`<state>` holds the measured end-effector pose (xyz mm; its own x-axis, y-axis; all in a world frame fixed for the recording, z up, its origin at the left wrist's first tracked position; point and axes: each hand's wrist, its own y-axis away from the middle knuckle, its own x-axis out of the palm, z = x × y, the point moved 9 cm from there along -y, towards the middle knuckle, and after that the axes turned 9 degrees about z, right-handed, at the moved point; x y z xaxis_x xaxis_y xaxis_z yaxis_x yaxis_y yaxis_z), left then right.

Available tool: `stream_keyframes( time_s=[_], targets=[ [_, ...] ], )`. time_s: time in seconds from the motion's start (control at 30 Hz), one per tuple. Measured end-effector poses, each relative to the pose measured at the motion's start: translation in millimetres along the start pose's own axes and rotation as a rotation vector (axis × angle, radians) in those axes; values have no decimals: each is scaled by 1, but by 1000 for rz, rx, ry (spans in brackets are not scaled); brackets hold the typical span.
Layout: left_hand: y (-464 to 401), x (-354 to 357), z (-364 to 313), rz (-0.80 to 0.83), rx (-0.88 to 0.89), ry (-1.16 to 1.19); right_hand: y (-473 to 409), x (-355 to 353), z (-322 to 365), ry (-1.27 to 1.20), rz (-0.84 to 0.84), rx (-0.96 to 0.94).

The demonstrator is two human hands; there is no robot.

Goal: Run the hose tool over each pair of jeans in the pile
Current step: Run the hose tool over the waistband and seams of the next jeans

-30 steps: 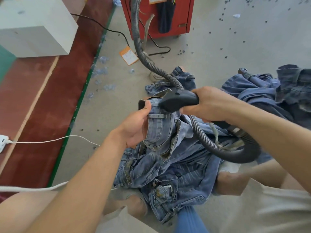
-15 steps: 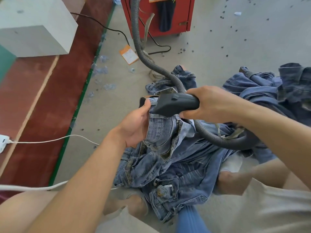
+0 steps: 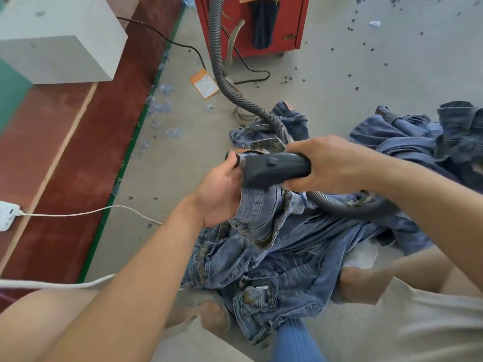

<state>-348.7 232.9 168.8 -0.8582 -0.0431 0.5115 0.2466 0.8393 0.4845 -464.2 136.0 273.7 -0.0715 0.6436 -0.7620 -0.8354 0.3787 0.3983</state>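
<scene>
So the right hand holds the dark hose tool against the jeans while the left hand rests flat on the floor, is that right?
Not quite. In the head view the left hand grips the jeans at the waistband, off the floor. The right hand does hold the dark hose tool against them.

Red cabinet, white box, orange tag, white cable

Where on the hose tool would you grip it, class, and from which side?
Grip the smooth, rounded black handle of the hose tool, behind its wide nozzle end, as the right hand does now. Come from the right, since the nozzle points left at the jeans held up by the left hand, and the ribbed hose trails behind.
</scene>
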Motion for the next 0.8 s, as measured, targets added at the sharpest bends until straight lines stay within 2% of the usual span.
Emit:
stream_keyframes(
  time_s=[0.13, 0.23, 0.33, 0.47, 0.57, 0.7, 0.73, 0.8],
  targets=[
    [-4, 0, 3, 7, 16, 32, -2, -3, 17, -49, -36, -25],
    [-5, 4, 3, 57, 59, 183, 8, -16, 1, -129, -70, 111],
    [-7, 6, 2, 72, 128, 342, 25, -16, -30, -389, -33, 298],
    [-19, 18, 8, 47, 167, 328, 27, 27, -31, -757, 125, 421],
    [-24, 27, 11, 58, 190, 375, 13, 43, -27, -791, 91, 433],
    [-26, 22, 5, 80, 239, 398, 7, 29, -48, -852, -125, 461],
    [-26, 21, 3, 97, 250, 406, 9, 25, -53, -855, -133, 463],
    [-24, 16, 0, 102, 255, 438, 15, 18, -55, -744, -44, 424]
  ],
)
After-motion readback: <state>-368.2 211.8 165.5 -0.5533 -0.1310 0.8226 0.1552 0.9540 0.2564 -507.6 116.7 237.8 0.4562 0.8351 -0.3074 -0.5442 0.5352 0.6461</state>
